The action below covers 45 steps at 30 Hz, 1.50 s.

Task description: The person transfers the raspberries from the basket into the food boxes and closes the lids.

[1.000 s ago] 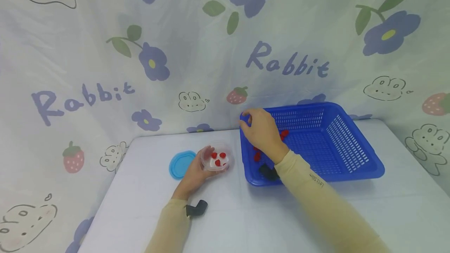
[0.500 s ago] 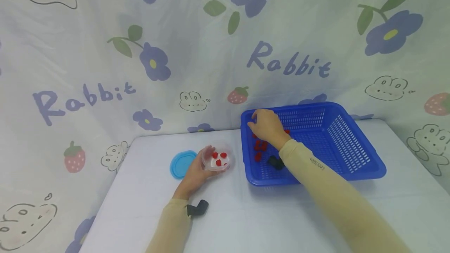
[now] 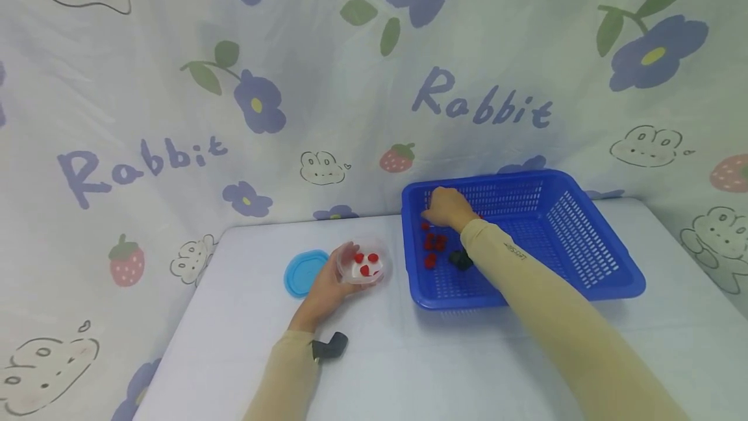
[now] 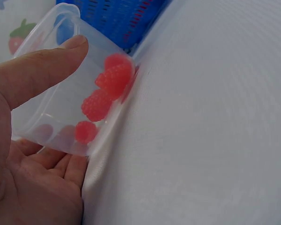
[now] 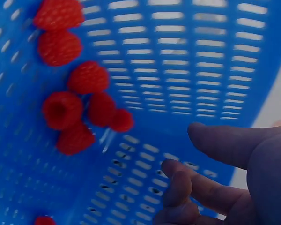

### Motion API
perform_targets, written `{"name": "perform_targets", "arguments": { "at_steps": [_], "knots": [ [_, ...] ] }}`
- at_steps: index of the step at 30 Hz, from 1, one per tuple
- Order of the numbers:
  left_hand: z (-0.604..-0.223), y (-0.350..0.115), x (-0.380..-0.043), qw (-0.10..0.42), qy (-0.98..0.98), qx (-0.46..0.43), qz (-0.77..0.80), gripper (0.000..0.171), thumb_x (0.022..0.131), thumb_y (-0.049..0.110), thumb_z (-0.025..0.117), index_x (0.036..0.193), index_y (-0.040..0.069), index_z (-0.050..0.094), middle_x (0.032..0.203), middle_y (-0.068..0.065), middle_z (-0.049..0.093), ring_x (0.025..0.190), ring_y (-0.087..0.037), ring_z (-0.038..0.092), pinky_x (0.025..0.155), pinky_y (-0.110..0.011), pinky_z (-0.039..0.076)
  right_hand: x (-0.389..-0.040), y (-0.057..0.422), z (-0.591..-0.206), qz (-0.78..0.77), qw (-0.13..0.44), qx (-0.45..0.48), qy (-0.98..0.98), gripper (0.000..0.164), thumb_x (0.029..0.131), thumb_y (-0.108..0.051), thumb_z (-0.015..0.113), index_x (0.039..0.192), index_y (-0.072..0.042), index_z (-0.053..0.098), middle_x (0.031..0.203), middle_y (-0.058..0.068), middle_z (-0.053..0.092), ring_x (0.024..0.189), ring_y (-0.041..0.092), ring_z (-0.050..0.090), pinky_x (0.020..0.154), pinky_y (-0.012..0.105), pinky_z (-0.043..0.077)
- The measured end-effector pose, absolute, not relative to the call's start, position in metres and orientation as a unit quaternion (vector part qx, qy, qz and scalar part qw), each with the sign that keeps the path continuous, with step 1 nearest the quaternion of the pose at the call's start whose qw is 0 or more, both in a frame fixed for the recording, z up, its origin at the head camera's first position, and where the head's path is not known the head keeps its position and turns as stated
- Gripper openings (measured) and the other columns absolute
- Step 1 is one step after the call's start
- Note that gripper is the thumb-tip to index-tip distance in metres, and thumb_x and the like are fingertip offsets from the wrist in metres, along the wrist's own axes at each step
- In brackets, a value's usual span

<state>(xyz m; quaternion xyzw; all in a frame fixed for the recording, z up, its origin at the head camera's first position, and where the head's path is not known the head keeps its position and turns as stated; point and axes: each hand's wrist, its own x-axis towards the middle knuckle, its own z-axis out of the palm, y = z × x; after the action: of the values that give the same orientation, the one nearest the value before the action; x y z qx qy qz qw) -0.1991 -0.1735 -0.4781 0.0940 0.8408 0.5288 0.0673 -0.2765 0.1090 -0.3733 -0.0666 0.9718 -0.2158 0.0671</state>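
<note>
My left hand [image 3: 328, 288] holds a clear plastic cup [image 3: 350, 274], thumb on one side and fingers on the other. Several red raspberries [image 4: 97, 105] lie at the bottom of the cup. In the head view my right hand [image 3: 448, 208] is over the back left part of a blue plastic basket [image 3: 608, 258]. Its thumb and loosely bent fingers [image 5: 220, 190] are apart with nothing between them in the right wrist view. Near them, a cluster of raspberries [image 5: 63, 110] lies in the basket, while another raspberry [image 5: 45, 220] shows at the lower edge.
A light blue round lid [image 3: 300, 275] lies on the white table [image 3: 374, 369] left of the cup. The basket's slotted walls rise around the raspberries. Behind the table hangs a patterned curtain [image 3: 350, 96].
My right hand has moved from the basket's back left rim rightward and lower over the inside, uncovering more raspberries. My left hand and the cup stay in place.
</note>
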Motion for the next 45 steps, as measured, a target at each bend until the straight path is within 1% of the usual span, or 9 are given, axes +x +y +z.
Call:
{"name": "perform_targets", "arguments": {
  "at_steps": [4,6,9,13,18,24,29,36,45],
  "knots": [
    [-0.479,-0.174,-0.2,0.067,0.842,0.096,0.527,0.091,0.067,0.041,0.081,0.143,0.026,0.032,0.137,0.014,0.045,0.132,-0.011,0.031,0.104,-0.052,0.03,-0.281,0.11,-0.38,-0.207,0.102,-0.049,0.972,0.026,0.083,-0.026,0.065,0.066,-0.008,0.056,0.072,0.006,0.058,0.068,0.021,0.053,0.065,0.034,0.047],
    [-0.48,-0.174,-0.2,0.066,0.842,0.099,0.526,0.093,0.066,0.042,0.08,0.143,0.024,0.032,0.137,0.014,0.044,0.132,-0.011,0.031,0.104,-0.053,0.029,-0.283,0.11,-0.384,-0.205,0.115,-0.043,0.971,0.024,0.083,-0.028,0.066,0.073,-0.006,0.061,0.082,0.009,0.062,0.075,0.023,0.055,0.072,0.037,0.048],
    [-0.48,-0.174,-0.2,0.066,0.842,0.099,0.527,0.094,0.065,0.044,0.08,0.143,0.025,0.032,0.137,0.014,0.045,0.132,-0.012,0.03,0.105,-0.054,0.029,-0.286,0.111,-0.389,-0.205,0.128,-0.042,0.969,0.026,0.082,-0.03,0.068,0.078,-0.005,0.064,0.087,0.01,0.064,0.078,0.023,0.055,0.077,0.038,0.048],
    [-0.48,-0.174,-0.2,0.068,0.842,0.093,0.528,0.095,0.064,0.047,0.08,0.143,0.027,0.031,0.137,0.015,0.044,0.132,-0.012,0.031,0.103,-0.055,0.03,-0.287,0.11,-0.394,-0.199,0.129,-0.044,0.97,0.028,0.08,-0.032,0.07,0.075,-0.005,0.064,0.081,0.008,0.063,0.074,0.022,0.056,0.075,0.038,0.049],
    [-0.48,-0.174,-0.2,0.068,0.842,0.089,0.528,0.097,0.063,0.049,0.08,0.143,0.028,0.031,0.137,0.016,0.044,0.132,-0.012,0.031,0.102,-0.056,0.031,-0.287,0.107,-0.397,-0.192,0.132,-0.049,0.971,0.025,0.08,-0.03,0.071,0.073,-0.007,0.062,0.072,0.005,0.062,0.068,0.02,0.057,0.07,0.036,0.05],
    [-0.48,-0.173,-0.2,0.07,0.841,0.088,0.529,0.096,0.063,0.049,0.08,0.143,0.028,0.031,0.137,0.015,0.044,0.132,-0.011,0.031,0.103,-0.054,0.031,-0.283,0.105,-0.399,-0.188,0.127,-0.049,0.973,0.022,0.079,-0.026,0.071,0.077,-0.006,0.062,0.074,0.006,0.063,0.071,0.023,0.059,0.071,0.039,0.05],
    [-0.477,-0.173,-0.199,0.082,0.839,0.082,0.531,0.094,0.066,0.042,0.081,0.144,0.027,0.03,0.139,0.013,0.043,0.133,-0.012,0.03,0.104,-0.053,0.03,-0.283,0.104,-0.402,-0.188,0.123,-0.042,0.973,0.021,0.078,-0.024,0.072,0.077,-0.006,0.061,0.075,0.007,0.063,0.071,0.023,0.059,0.069,0.038,0.05],
    [-0.45,-0.166,-0.186,0.095,0.84,0.084,0.528,0.088,0.074,0.024,0.079,0.145,0.019,0.027,0.143,0.001,0.04,0.136,-0.021,0.027,0.104,-0.053,0.03,-0.284,0.103,-0.404,-0.194,0.121,-0.037,0.973,0.02,0.079,-0.023,0.071,0.073,-0.007,0.062,0.071,0.006,0.063,0.066,0.022,0.059,0.062,0.035,0.049],
    [-0.443,-0.164,-0.181,0.095,0.84,0.087,0.527,0.087,0.075,0.023,0.078,0.145,0.016,0.027,0.143,-0.002,0.04,0.135,-0.022,0.028,0.103,-0.052,0.032,-0.288,0.103,-0.411,-0.194,0.11,-0.027,0.974,0.021,0.081,-0.023,0.066,0.067,-0.009,0.058,0.066,0.005,0.061,0.061,0.021,0.058,0.054,0.033,0.047]
  ]
}}
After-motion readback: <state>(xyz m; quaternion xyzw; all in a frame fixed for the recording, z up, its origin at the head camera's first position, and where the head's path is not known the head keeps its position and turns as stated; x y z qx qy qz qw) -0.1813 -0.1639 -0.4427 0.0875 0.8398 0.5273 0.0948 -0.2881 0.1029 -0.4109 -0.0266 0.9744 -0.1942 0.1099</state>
